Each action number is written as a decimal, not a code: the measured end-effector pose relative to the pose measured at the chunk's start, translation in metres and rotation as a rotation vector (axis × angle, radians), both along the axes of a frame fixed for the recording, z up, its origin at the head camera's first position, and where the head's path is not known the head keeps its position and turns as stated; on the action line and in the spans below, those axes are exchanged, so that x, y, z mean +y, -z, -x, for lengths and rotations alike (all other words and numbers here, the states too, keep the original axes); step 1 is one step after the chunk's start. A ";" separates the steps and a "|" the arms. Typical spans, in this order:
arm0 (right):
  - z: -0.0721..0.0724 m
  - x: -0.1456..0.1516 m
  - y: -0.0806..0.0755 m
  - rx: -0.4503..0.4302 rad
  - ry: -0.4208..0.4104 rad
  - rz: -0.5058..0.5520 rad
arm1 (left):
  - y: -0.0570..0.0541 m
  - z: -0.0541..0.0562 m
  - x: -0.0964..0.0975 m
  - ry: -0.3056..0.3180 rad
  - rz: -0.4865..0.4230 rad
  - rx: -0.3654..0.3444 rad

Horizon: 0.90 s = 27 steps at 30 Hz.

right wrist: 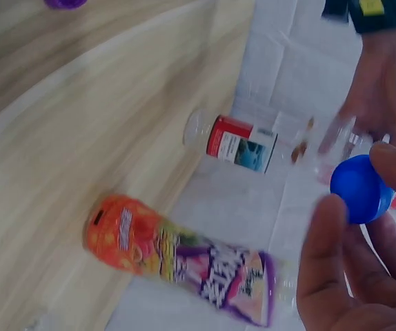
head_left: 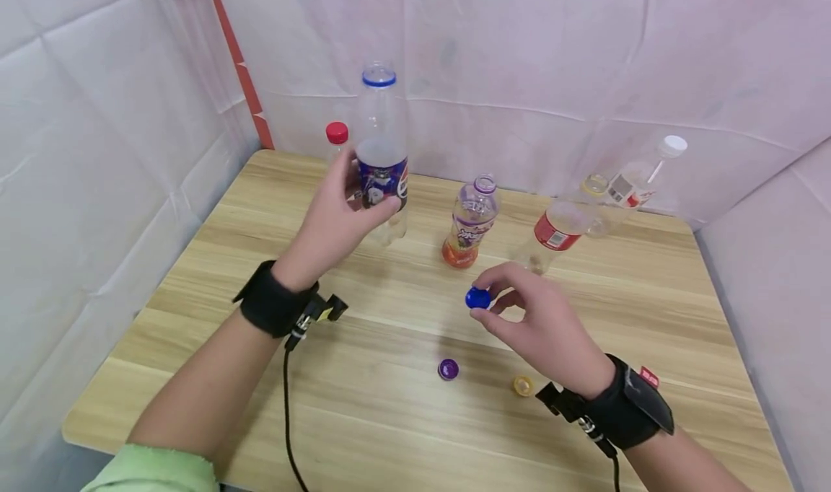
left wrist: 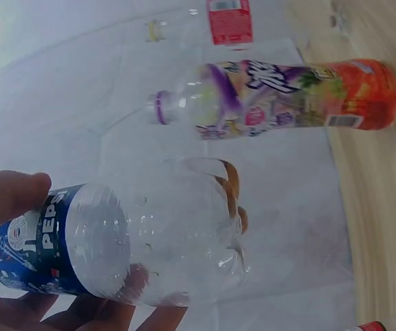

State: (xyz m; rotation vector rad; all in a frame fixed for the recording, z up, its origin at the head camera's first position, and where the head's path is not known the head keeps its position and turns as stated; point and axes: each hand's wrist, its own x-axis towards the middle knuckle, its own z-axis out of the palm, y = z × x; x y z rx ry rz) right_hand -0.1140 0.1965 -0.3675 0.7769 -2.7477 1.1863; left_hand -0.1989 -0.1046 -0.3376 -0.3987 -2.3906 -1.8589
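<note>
My left hand (head_left: pixel 340 218) grips a clear Pepsi bottle (head_left: pixel 381 131) round its blue label at the back left. The bottle has no cap, and a blue ring circles its neck. Its base (left wrist: pixel 229 227) hangs above the table in the left wrist view. In front of the other bottles, my right hand (head_left: pixel 542 319) pinches a blue bottle cap (head_left: pixel 478 298) between thumb and fingers. The cap's hollow side (right wrist: pixel 363 193) shows in the right wrist view. A purple cap (head_left: pixel 448 369) and a yellow cap (head_left: pixel 522 385) lie on the table near my right hand.
An uncapped juice bottle (head_left: pixel 470 225) stands mid-table. To its right are a red-labelled bottle (head_left: pixel 557 232) with a yellow neck ring and a white-capped bottle (head_left: pixel 632 185). A red-capped bottle (head_left: pixel 337 133) is partly hidden behind my left hand. White sheeting (head_left: pixel 506 59) surrounds the wooden table (head_left: pixel 363 420).
</note>
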 end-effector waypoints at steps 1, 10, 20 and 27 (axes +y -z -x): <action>0.001 -0.003 0.001 0.004 -0.012 -0.014 | 0.001 0.006 0.004 -0.009 0.006 -0.003; -0.001 -0.047 0.016 -0.092 -0.213 -0.155 | 0.033 0.056 0.033 -0.078 0.095 -0.044; -0.001 -0.085 0.056 -0.139 -0.411 -0.189 | 0.071 0.079 0.045 -0.085 0.147 -0.075; -0.004 -0.095 0.076 -0.119 -0.411 -0.275 | 0.078 0.080 0.045 -0.100 0.165 -0.086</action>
